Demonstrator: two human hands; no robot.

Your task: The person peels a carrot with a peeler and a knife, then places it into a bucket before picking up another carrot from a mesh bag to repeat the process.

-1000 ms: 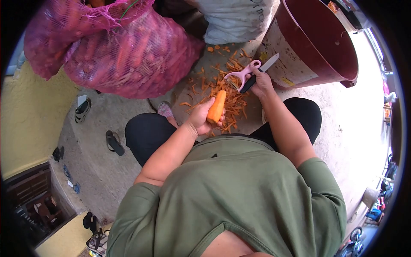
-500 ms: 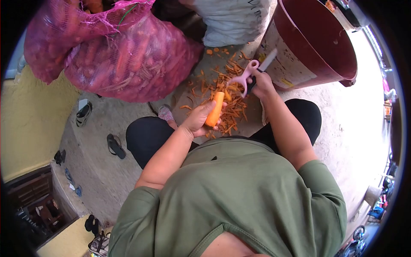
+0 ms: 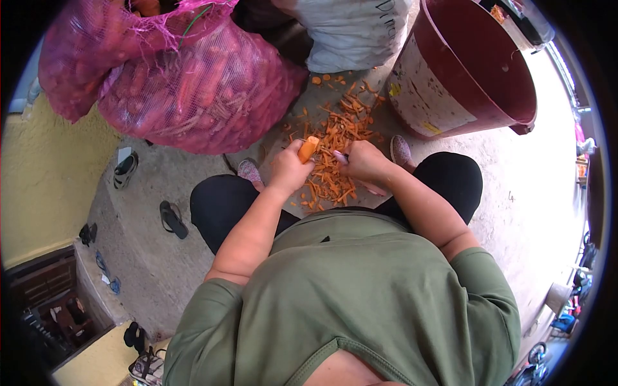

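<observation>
An orange peeled carrot [image 3: 308,148] is in my left hand [image 3: 290,172], whose fingers are wrapped round its lower part while the top end sticks out upward. Just to the right, my right hand [image 3: 365,162] is closed, palm down. A bit of a pink peeler [image 3: 340,156] shows at its fingertips, and a pale strip sticks out below the wrist. The hand itself hides most of the peeler and the knife seen with it earlier. Beneath both hands, a heap of carrot peelings [image 3: 336,132] lies on the concrete floor.
Pink mesh sacks full of carrots [image 3: 193,90] stand at the upper left. Behind the peelings is a white sack [image 3: 354,32]. A large dark-red bucket [image 3: 431,96] stands at the upper right. Sandals, one a black flip-flop [image 3: 173,219], lie on the floor at left.
My right hand has come down and left from beside the bucket and turned over, with the peeler and knife now mostly hidden. My left hand has shifted slightly up and left with the carrot.
</observation>
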